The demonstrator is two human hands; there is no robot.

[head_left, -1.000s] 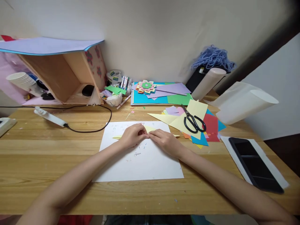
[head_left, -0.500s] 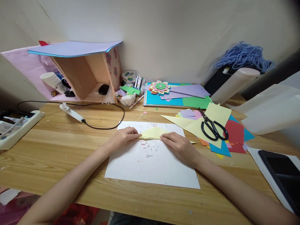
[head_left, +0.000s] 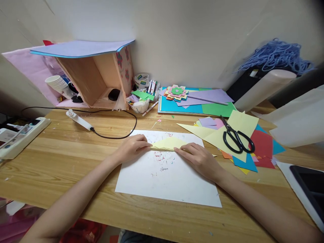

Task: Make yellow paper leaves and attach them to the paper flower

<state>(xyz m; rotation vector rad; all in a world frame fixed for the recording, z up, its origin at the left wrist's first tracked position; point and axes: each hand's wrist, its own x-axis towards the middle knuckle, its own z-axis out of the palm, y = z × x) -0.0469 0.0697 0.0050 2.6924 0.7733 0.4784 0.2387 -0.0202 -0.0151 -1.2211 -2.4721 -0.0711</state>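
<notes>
The bare left hand (head_left: 133,148) is pinching one end of the pale-yellow, partly folded paper (head_left: 165,143), which is lying between both hands, its long axis running roughly along the wooden desk's (head_left: 152,216) front edge; the bare right hand (head_left: 199,158), equally near, is gripping rightward.

Light: indoor, moderate, diffuse; source lying out of view. White sheet (head_left: 167,182): reflecting brightest. Wall (head_left: 177,44): shading to grey; upper right corner darkening to black. Left forearm (head_left: 83,189): casting soft shadow on tabletop (head_left: 32,175). Wide-angle distortion: stretching edges, including phone (head_left: 310,185). Hands (head_left: 134,147), yellow paper (head_left: 169,142): appearing reasonably clear.
</notes>
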